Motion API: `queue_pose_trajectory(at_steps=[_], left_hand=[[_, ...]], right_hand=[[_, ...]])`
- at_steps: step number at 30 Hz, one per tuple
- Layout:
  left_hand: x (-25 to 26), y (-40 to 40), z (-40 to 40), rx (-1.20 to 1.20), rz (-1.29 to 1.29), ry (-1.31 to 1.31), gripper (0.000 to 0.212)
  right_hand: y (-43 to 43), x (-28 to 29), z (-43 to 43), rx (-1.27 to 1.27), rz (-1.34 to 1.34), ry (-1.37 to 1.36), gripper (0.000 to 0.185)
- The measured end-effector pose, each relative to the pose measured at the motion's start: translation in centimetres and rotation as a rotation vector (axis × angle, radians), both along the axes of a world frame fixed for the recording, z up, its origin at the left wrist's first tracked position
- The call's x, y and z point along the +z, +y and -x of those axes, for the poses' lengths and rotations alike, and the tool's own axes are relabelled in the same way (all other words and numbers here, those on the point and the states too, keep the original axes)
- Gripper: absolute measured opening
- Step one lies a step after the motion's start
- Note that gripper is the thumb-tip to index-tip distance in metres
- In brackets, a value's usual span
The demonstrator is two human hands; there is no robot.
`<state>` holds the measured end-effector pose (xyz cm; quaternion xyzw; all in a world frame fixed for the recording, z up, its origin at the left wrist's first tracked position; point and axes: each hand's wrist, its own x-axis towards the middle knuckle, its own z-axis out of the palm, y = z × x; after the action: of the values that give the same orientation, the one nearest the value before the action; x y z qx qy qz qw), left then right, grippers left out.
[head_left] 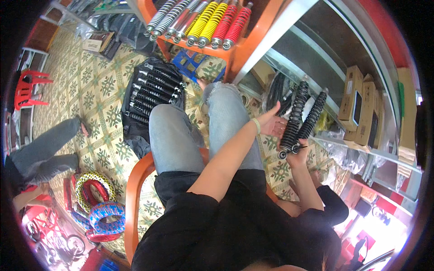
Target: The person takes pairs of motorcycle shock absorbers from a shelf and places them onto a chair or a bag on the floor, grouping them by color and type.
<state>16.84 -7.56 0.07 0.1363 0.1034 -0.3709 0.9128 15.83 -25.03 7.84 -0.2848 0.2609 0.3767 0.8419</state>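
Note:
Two black coil-spring shock absorbers are held slanting, side by side, to the right of my knees. My right hand grips them around their lower ends, near the mounting eyes. My left hand, with a pale band at its wrist, reaches across my lap. Its thumb is spread and its fingertips are at the side of the nearer spring; whether they touch it I cannot tell. On the floor, several black shock absorbers lie in a row on black plastic.
Silver, yellow and red shock absorbers lie on an orange chair ahead. A glass-and-metal cabinet with cardboard boxes stands at right. At left are another person's legs, wrapped tyres and a red chair.

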Motion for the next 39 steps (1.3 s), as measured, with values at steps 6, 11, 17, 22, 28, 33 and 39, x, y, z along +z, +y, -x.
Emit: queue_pose_trajectory(at_steps=[6, 11, 17, 22, 28, 33, 39], left_hand=[[0.8, 0.0, -0.7, 0.184, 0.049, 0.042, 0.102], [1.2, 0.4, -0.5, 0.198, 0.282, 0.107, 0.080], [3.6, 1.8, 2.8, 0.338, 0.216, 0.102, 0.054], [4.2, 2.5, 5.6, 0.409, 0.303, -0.008, 0.056], [6.7, 6.7, 12.0, 0.680, 0.431, -0.033, 0.061], [11.1, 14.7, 17.1, 0.982, 0.262, 0.042, 0.051], [10.1, 28.4, 24.6, 1.085, 0.424, 0.008, 0.061]], right_hand=[[3.5, 1.5, 4.3, 0.140, 0.002, 0.050, 0.051], [5.0, 1.8, 6.1, 0.185, -0.060, 0.117, 0.060], [6.7, 4.8, 9.3, 0.244, -0.012, 0.147, 0.062], [7.0, 6.2, 11.8, 0.419, 0.140, 0.045, 0.059], [7.5, 6.1, 12.1, 0.943, 0.362, -0.074, 0.058], [15.9, 9.2, 13.9, 1.010, 0.155, -0.006, 0.059], [31.7, 9.4, 17.2, 1.003, 0.051, 0.113, 0.045]])
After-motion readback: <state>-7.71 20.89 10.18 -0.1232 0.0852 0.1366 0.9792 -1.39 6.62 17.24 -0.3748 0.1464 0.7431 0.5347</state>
